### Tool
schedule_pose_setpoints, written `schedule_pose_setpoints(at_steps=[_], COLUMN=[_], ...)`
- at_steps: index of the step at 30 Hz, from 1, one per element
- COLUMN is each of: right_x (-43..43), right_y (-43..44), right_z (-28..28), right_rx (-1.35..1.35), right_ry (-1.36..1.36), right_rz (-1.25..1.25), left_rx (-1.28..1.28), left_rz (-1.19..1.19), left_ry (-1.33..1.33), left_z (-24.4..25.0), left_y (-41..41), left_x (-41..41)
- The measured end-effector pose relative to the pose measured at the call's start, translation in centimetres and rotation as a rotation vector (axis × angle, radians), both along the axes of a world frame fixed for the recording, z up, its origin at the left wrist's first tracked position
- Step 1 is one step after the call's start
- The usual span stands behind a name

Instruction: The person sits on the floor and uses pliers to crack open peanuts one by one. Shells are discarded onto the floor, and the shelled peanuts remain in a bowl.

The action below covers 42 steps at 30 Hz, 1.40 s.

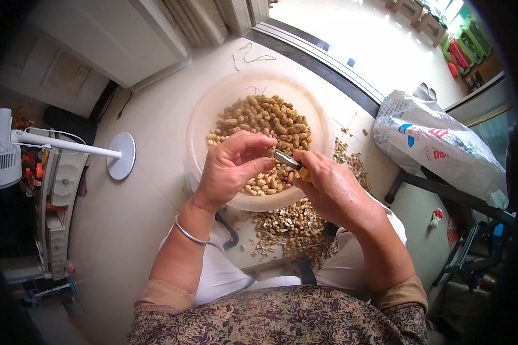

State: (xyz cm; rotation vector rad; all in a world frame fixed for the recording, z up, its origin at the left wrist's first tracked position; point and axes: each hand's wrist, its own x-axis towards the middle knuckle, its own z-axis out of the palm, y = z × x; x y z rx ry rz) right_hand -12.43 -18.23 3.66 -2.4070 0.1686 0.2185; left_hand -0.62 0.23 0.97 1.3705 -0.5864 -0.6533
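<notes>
My left hand [233,161] pinches an unshelled peanut [270,151] between thumb and fingertips, above a wide plastic basin [200,101]. In my right hand [334,185] is a pair of pliers [286,159] with yellow grips, its metal jaws pointing left at the peanut. The jaws meet or nearly meet the shell; I cannot tell whether they grip it. Unshelled peanuts [259,113] heap up in the basin. Shelled kernels lie among them, partly hidden under my hands. Below the basin, between my legs, a pile of broken peanut shells [300,224] covers the floor tiles.
To the left stands a white fan [2,159] with a round base [121,156], beside a drawer cabinet [60,189]. A printed white plastic sack [440,142] rests at right on a dark metal frame [449,192]. Beyond the basin are a string [252,58] and a sliding-door track [319,56].
</notes>
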Motion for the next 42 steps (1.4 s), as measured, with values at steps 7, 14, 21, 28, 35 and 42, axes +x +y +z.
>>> schedule_pose_setpoints(at_steps=[7, 14, 21, 28, 35, 42], right_x=[0.3, 0.2, 0.5, 0.4, 0.6, 0.8], right_y=[0.3, 0.3, 0.6, 0.2, 0.1, 0.6], right_z=[0.1, -0.2, -0.1, -0.4, -0.5, 0.2], right_rx=[0.006, -0.011, -0.005, 0.058, 0.026, 0.065], right_ry=[0.05, 0.013, 0.044, 0.01, 0.043, 0.035], right_rz=[-0.013, -0.012, -0.026, -0.029, -0.048, -0.074], left_rx=[0.032, 0.072, 0.089, 0.067, 0.11, 0.061], left_rz=[-0.034, -0.009, 0.004, 0.005, 0.041, 0.05], left_ry=[-0.018, 0.075, 0.054, -0.049, -0.01, 0.094], left_z=[0.0, 0.5, 0.6, 0.2, 0.4, 0.4], left_y=[0.1, -0.1, 0.2, 0.1, -0.3, -0.2], left_x=[0.0, -0.3, -0.2, -0.1, -0.6, -0.5])
